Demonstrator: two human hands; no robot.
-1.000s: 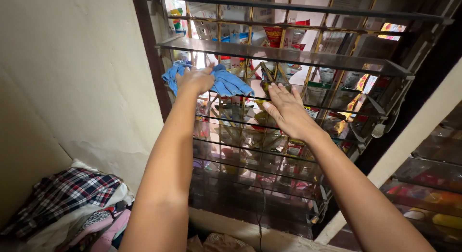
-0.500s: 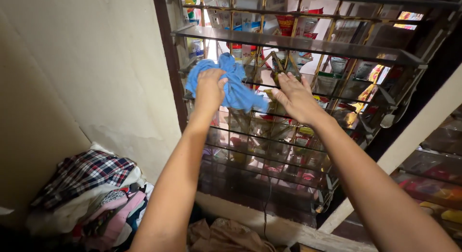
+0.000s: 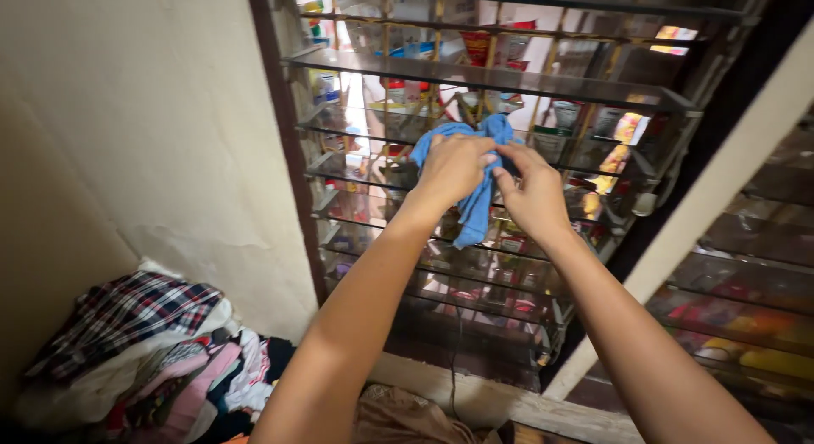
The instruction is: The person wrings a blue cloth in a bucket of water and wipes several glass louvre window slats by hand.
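Both hands meet in front of the louvred glass window (image 3: 475, 79), at the height of its upper slats. The left hand (image 3: 452, 168) is closed around the bunched upper part of the blue cloth (image 3: 476, 208), knuckles toward the camera, with the thumb side turned to the right. The right hand (image 3: 536, 194) sits just beside it, touching it at the fingertips (image 3: 502, 174), and pinches the same cloth where the fabric emerges from the left fist. The cloth therefore lies between the two hands, not to either side. A small fold shows above the knuckles against the glass, and a longer tail hangs straight down below the grip. The long axis of the cloth runs near vertical, roughly across the horizontal slats. The left hand carries the bulk of the cloth and covers more of it; the right hand holds only an edge. Whether the cloth touches the glass cannot be determined from this view. Behind the slats stands a metal grille, and shelved packets show through it. Low at the left, well apart from the hands, a pile of folded clothes (image 3: 144, 342) rests against the pale wall (image 3: 144, 139).
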